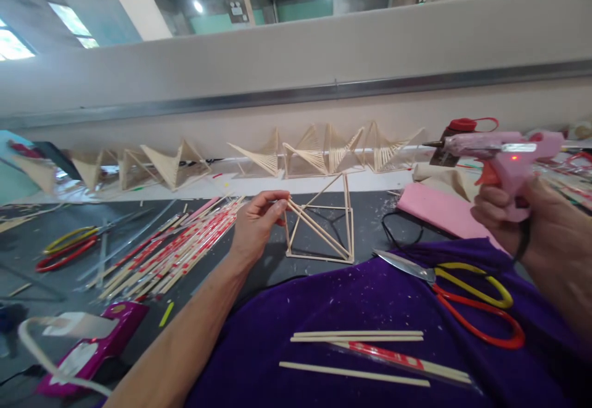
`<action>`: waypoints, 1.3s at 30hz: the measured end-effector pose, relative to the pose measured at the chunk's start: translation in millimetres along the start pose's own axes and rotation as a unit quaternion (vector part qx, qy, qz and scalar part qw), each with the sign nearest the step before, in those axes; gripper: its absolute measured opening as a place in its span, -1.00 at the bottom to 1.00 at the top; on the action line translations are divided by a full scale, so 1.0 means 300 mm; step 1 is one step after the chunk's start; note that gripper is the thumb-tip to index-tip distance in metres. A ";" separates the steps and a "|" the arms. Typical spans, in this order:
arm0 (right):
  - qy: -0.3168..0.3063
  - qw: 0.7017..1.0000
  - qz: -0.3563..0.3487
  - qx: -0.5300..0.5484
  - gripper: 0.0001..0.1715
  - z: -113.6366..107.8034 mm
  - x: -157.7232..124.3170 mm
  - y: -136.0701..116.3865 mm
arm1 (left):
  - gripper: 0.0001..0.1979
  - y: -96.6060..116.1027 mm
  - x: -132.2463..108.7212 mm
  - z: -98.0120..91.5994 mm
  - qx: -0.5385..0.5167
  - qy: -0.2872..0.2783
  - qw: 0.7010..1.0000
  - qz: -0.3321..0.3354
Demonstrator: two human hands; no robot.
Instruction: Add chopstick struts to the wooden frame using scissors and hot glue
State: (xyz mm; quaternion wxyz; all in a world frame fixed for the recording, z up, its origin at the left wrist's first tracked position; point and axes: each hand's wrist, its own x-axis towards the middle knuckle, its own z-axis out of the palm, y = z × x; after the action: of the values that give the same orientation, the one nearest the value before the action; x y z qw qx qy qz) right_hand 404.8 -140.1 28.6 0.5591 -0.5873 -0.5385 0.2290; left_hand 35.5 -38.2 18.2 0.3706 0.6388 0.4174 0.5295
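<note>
My left hand (259, 220) pinches a thin wooden stick at the upper left corner of a small stick frame (324, 229) that stands on the dark table. My right hand (527, 223) is wrapped round the grip of a pink glue gun (502, 149), held up at the right with its nozzle pointing left and a red light glowing on its side. The gun's tip is well to the right of the frame and above it.
Scissors (472, 300) with red and yellow handles lie on purple cloth (324, 309), with loose sticks (356, 337) nearer me. A pile of wrapped chopsticks (176, 248) lies left. Finished stick models (324, 149) line the wall ledge. A magenta object (97, 343) sits bottom left, pink foam (435, 211) at right.
</note>
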 end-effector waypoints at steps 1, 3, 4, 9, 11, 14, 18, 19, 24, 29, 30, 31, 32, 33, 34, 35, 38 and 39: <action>-0.015 0.995 0.032 0.095 -0.64 0.026 -0.011 -0.036 | -0.74 -0.002 0.001 0.000 -0.001 0.002 1.000 0.000; -0.063 0.977 0.076 0.190 -0.71 0.092 -0.026 -0.097 | -0.75 -0.008 0.002 0.001 -0.006 0.007 1.000 0.002; -0.078 0.975 0.083 0.189 -0.71 0.130 -0.029 -0.121 | -0.75 -0.011 0.002 0.001 -0.009 0.009 1.000 0.003; -0.239 0.951 0.022 0.194 -0.68 0.314 -0.012 -0.143 | -0.75 -0.016 0.000 0.002 -0.014 0.015 1.000 0.005; -0.260 0.943 0.011 0.206 -0.69 0.367 -0.008 -0.117 | -0.77 -0.013 -0.001 0.003 -0.017 0.020 1.000 0.006; -0.285 0.934 0.014 0.214 -0.68 0.417 -0.011 -0.075 | -0.80 -0.010 -0.001 0.003 -0.014 0.028 0.999 0.006; -0.291 0.928 0.009 0.233 -0.71 0.446 -0.014 -0.051 | -0.81 -0.015 0.000 -0.001 -0.013 0.035 0.999 -0.001; -0.289 0.930 0.003 0.228 -0.72 0.449 -0.014 -0.050 | -0.80 -0.017 0.000 -0.002 -0.014 0.036 0.999 -0.003; -0.270 0.951 -0.016 0.146 -0.70 0.459 -0.014 -0.056 | -0.81 -0.018 -0.002 -0.006 -0.020 0.037 0.999 -0.018; -0.253 0.963 -0.023 0.094 -0.68 0.470 -0.013 -0.062 | -0.82 -0.017 -0.004 -0.004 -0.034 0.042 0.998 -0.029; -0.256 0.962 -0.025 0.093 -0.67 0.473 -0.012 -0.062 | -0.81 -0.018 -0.004 -0.004 -0.036 0.045 0.998 -0.030; -0.260 0.961 -0.025 0.095 -0.65 0.477 -0.011 -0.061 | -0.81 -0.019 -0.004 -0.004 -0.037 0.047 0.998 -0.032; -0.264 0.959 -0.025 0.097 -0.63 0.480 -0.010 -0.059 | -0.81 -0.020 -0.004 -0.004 -0.038 0.048 0.998 -0.032; -0.266 0.958 -0.024 0.100 -0.62 0.483 -0.009 -0.056 | -0.81 -0.022 -0.003 -0.005 -0.038 0.048 0.998 -0.032; -0.266 0.958 -0.023 0.102 -0.61 0.487 -0.009 -0.053 | -0.81 -0.023 -0.003 -0.005 -0.039 0.048 0.998 -0.032; -0.265 0.958 -0.021 0.103 -0.61 0.490 -0.010 -0.050 | -0.81 -0.024 -0.003 -0.005 -0.040 0.047 0.998 -0.032; -0.267 0.955 -0.015 0.130 -0.62 0.497 -0.012 -0.042 | -0.80 -0.025 -0.003 -0.007 -0.045 0.049 0.997 -0.036; -0.272 0.950 -0.008 0.153 -0.63 0.499 -0.013 -0.041 | -0.80 -0.025 -0.003 -0.007 -0.047 0.049 0.997 -0.036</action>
State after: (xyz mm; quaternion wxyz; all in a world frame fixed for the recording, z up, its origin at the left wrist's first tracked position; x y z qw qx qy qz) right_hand 268.6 -84.9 -2.0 0.4768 -0.4059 -0.6331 0.4550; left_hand 32.3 -36.1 11.4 0.3982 0.5787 0.4329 0.5650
